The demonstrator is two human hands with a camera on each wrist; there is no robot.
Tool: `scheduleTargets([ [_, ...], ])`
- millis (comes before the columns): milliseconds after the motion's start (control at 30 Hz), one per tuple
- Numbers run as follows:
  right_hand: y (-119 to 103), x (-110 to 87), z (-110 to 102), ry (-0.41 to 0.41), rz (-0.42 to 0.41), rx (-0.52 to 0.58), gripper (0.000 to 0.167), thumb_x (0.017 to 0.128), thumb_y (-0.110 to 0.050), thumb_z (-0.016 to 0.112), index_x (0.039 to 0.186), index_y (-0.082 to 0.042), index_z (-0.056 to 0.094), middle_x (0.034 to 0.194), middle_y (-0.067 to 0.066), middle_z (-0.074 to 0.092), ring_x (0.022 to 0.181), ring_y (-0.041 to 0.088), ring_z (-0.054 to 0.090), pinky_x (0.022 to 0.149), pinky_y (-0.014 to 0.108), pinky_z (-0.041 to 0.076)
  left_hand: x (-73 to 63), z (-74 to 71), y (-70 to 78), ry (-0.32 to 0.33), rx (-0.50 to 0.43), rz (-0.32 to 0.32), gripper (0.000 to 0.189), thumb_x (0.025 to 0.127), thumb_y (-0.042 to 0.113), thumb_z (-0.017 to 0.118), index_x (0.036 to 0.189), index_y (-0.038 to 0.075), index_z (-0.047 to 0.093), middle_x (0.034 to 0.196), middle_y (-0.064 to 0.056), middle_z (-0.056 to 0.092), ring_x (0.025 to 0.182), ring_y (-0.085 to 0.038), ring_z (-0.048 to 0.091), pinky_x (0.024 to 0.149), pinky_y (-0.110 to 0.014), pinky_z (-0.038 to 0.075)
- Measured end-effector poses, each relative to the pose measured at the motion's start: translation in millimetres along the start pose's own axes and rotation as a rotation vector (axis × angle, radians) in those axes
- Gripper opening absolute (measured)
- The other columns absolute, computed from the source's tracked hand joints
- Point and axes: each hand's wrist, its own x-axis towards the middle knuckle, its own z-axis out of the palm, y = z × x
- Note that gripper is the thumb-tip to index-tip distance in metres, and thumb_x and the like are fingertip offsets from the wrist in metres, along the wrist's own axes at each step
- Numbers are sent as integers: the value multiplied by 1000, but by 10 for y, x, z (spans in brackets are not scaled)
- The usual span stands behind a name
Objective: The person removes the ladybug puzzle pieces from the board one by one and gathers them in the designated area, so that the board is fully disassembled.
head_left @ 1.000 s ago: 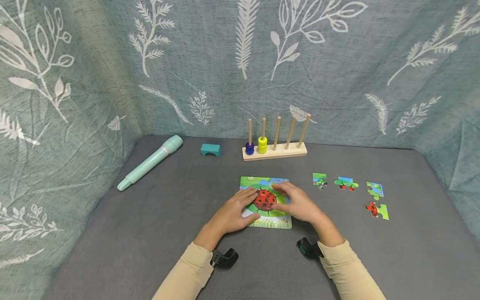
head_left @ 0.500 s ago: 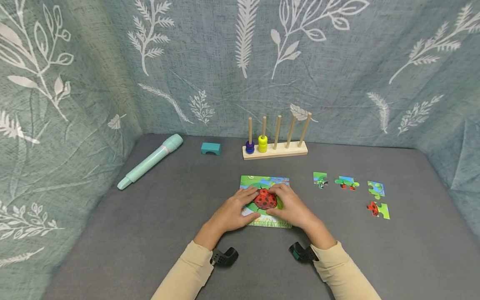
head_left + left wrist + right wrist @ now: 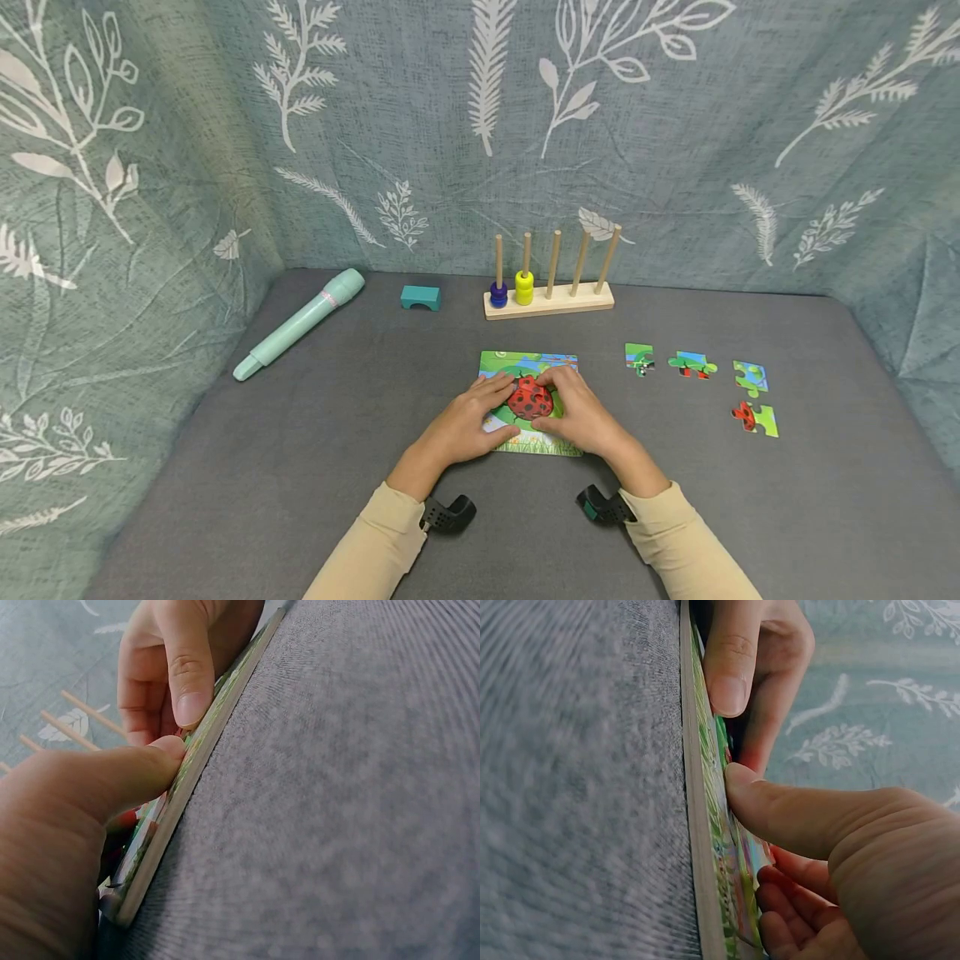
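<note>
A square picture board (image 3: 540,446) printed with a red, black-spotted ladybug on green lies flat on the dark table in the head view. My left hand (image 3: 467,423) rests over its left side, thumb at the lower part and fingers reaching the ladybug's left edge. From the right, my right hand (image 3: 585,414) touches the board, its thumb and fingers spread around the ladybug's right side. In the right wrist view, the right thumb (image 3: 769,806) presses at the board's surface, with the other fingers bent beside it. The left thumb (image 3: 127,776) lies along the board in the left wrist view.
Several loose jigsaw pieces, including a green-and-blue one (image 3: 693,366) and a red-and-green one (image 3: 755,419), lie to the right. Behind stand a wooden peg rack (image 3: 570,304) with blue and yellow beads, a teal block (image 3: 421,297) and a mint-green tube (image 3: 300,325).
My right hand has moved left and inward over the board, its thumb and fingers coming closer to the ladybug, and then stayed there. The left hand has kept its place.
</note>
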Motion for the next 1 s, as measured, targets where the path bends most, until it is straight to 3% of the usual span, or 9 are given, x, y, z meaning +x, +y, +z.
scheduleTargets([
  [267,3,2,12,56,5,-29,41,76,-6,78,111,-1,57,109,12,57,103,27,53,89,46,48,-1,13,-13,0,15,1,64,88,35,68,138,0,48,146,-13,43,138,-27,37,119,-43,25],
  [633,0,0,-26,133,-25,-51,41,78,-6,76,114,0,59,110,13,60,103,29,56,87,46,50,-8,10,-14,11,8,6,63,87,34,68,137,0,50,146,-12,44,138,-26,37,119,-41,24],
  [1000,50,-120,-339,100,66,-36,44,84,-15,73,123,-5,58,119,12,58,109,30,57,92,47,51,-1,19,-11,-3,-14,-12,63,88,34,67,138,1,48,147,-12,42,139,-27,36,120,-40,23],
])
